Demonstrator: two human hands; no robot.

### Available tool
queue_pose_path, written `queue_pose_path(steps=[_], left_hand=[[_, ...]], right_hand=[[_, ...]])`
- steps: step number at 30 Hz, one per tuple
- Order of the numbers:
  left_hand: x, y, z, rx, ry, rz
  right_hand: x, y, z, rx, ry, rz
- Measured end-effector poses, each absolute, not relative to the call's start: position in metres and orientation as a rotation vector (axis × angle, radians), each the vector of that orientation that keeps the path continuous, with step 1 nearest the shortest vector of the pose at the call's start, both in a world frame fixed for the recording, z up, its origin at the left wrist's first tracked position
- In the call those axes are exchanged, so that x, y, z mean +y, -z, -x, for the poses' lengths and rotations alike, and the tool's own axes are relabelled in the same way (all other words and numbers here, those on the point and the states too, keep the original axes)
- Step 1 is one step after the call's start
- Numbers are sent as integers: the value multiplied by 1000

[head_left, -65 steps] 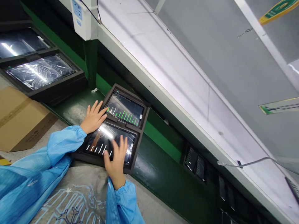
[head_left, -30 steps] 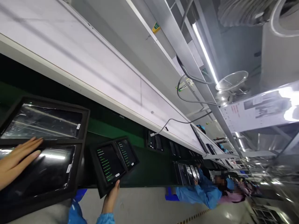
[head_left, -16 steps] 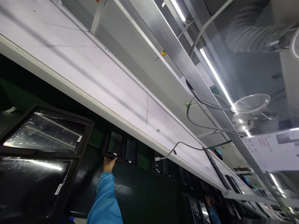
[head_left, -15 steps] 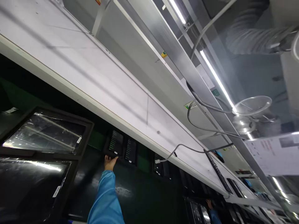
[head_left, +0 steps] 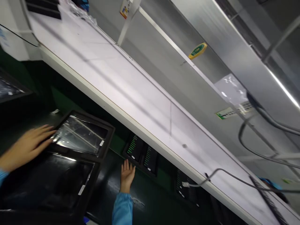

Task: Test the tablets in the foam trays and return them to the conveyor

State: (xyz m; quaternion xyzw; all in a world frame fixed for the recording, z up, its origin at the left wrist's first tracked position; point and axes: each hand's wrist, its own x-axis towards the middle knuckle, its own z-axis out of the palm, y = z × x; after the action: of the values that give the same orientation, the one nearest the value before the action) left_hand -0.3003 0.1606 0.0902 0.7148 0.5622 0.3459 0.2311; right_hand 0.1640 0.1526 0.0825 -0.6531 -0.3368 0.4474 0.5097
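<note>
My left hand (head_left: 30, 144) has its fingers stretched out at the left edge of a black tray (head_left: 108, 135). Its fingertips overlap the near corner of a glossy, film-wrapped dark panel (head_left: 81, 136) with a small white label. A second wrapped panel (head_left: 47, 184), larger in view, lies in the lower compartment. Palm up and fingers extended, my right hand (head_left: 127, 175) is just below another black tray (head_left: 138, 163) holding dark slotted pieces with green lines. Whether it touches that tray I cannot tell. Neither hand holds anything.
A long white shelf (head_left: 131, 90) slants over the dark green bench surface (head_left: 150, 200). A grey cable (head_left: 220, 170) with a pale plug hangs over the shelf's edge near another black tray (head_left: 185, 184). Part of another panel tray (head_left: 14, 89) shows at far left.
My view has swung left, so the trays appear further right. My left hand has come in at the panel tray. My right hand's fingers have come off the slotted tray's edge and straightened.
</note>
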Motion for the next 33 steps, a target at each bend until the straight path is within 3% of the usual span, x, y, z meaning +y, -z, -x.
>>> queue_pose_path(steps=[5,12,26,33], left_hand=[[238,-89,302,1869,-844,-2027],[282,-87,296,1953,-671,-2008],[286,-90,299,1970,-684,-1962],[283,-95,300,1932,-738,-1936]], right_hand=[[113,-109,-83,-727,-1246,1497],[61,-156,42,-1447,-1047,1474],[84,-128,131,-2251,-700,1508],[129,-117,165,-2429,-736,1481]])
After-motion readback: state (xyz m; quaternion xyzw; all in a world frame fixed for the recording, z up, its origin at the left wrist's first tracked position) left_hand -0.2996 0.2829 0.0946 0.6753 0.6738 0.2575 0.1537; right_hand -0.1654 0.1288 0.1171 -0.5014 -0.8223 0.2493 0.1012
